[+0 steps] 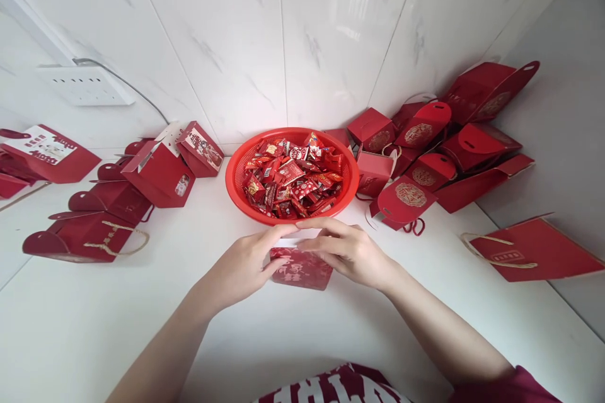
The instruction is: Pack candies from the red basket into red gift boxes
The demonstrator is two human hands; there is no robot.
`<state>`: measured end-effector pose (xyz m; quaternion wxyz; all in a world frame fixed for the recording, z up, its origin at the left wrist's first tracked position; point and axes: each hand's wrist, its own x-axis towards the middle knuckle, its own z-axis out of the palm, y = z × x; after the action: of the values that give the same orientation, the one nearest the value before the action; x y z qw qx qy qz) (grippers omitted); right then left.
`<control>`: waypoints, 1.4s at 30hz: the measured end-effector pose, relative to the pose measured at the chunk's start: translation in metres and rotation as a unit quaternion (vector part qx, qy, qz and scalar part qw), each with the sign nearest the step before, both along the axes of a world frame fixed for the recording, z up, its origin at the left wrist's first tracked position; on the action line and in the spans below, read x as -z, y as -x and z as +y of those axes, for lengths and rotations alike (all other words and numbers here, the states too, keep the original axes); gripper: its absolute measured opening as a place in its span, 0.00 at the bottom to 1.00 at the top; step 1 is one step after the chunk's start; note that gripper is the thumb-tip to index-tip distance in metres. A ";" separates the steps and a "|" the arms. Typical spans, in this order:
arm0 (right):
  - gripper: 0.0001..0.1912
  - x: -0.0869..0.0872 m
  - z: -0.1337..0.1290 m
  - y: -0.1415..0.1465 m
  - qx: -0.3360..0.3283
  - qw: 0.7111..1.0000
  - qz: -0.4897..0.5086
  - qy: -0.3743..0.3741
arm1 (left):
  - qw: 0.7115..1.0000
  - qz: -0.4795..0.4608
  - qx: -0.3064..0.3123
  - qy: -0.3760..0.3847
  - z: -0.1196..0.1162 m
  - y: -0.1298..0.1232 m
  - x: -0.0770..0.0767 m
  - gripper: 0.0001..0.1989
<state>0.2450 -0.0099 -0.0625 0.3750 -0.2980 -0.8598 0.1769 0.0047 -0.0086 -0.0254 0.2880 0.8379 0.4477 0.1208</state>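
A small red box [302, 269] with pale printing stands on the white table in front of me, a white edge showing at its top. My left hand [250, 264] grips its left side, thumb on the front and fingers over the top. My right hand [352, 252] lies over the top right part of the same box, its fingers bent and reaching toward the left fingertips. Just behind both hands is a red plastic basket [231, 192] full of red-wrapped sweets [293, 179].
Red gift boxes [94, 233] are lined up on the left, and more boxes [409, 198] are piled on the right. A red bag [534, 249] with a rope handle lies at the far right. Behind stands a tiled wall [331, 38] with a socket panel [87, 86].
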 end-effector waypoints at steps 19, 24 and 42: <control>0.13 -0.020 -0.007 -0.010 0.001 0.989 -0.150 -0.017 | 0.998 -0.028 0.020 -0.045 -0.003 -0.007 0.005 0.15; 0.13 -0.020 -0.010 -0.009 0.003 0.985 -0.171 -0.022 | 0.979 -0.149 0.065 -0.125 -0.008 -0.010 0.004 0.09; 0.10 -0.039 0.000 -0.032 -0.009 0.977 -0.212 0.028 | 0.983 0.020 0.086 -0.164 0.012 0.010 -0.005 0.12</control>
<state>0.2771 -0.0095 -0.0234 0.1739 -0.3315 -0.9172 0.1364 -0.0050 0.0038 -0.0201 0.1471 0.9111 0.3542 0.1506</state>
